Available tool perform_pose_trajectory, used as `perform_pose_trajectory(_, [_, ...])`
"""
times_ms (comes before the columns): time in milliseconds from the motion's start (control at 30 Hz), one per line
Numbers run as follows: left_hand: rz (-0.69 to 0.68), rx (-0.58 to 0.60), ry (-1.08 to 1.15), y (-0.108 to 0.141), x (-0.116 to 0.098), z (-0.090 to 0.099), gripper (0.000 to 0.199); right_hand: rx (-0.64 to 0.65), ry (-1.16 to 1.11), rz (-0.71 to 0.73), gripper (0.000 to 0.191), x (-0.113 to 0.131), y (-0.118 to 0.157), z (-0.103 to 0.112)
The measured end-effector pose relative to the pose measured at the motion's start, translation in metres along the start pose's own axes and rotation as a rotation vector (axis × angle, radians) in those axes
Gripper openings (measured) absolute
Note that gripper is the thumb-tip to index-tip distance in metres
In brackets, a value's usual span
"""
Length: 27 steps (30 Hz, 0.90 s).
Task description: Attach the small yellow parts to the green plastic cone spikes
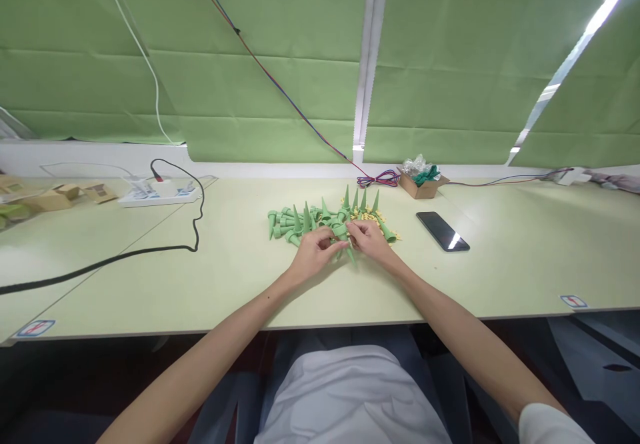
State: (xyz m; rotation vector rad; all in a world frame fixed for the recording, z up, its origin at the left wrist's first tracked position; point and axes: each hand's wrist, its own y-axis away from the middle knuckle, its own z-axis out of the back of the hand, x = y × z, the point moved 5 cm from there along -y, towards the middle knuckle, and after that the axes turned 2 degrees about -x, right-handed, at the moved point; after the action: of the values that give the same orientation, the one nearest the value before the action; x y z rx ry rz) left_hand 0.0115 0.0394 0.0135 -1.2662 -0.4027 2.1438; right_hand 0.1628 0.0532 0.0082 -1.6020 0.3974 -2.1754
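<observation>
On the pale table, several green cone-shaped pieces (297, 219) lie in a pile, some standing with tips up. Small yellow pieces (369, 217) are scattered among the green ones at the right of the pile. At the pile's near edge, my left hand (317, 249) has its fingers closed round a green piece (340, 230). My right hand (368, 239) pinches at the same piece from the right, its fingertips close to those of the left. Whether a small yellow piece is between the right fingertips is too small to tell.
A black phone (443, 231) lies right of the pile. Behind it stands a small cardboard box (424, 188) with plastic and green material, beside coiled wires (383, 179). At the left are a power strip (159, 194) and a black cable (150, 250).
</observation>
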Motion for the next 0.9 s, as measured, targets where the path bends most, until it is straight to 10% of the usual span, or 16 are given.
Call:
perform_pose_trajectory(367, [-0.138, -0.101, -0.047, -0.001, -0.007, 0.003, 0.039, -0.007, -0.052, -0.037, 0.054, -0.005, -0.001, -0.002])
perform_pose_trajectory(633, [0.112, -0.046, 0.124, -0.002, -0.002, -0.002, 0.025, -0.134, -0.079, 0.016, 0.052, -0.006, 0.000, 0.006])
perform_pose_trajectory(900, [0.357, 0.179, 0.498, -0.002, 0.003, -0.014, 0.059, -0.174, 0.046, 0.087, 0.051, 0.004, 0.003, 0.010])
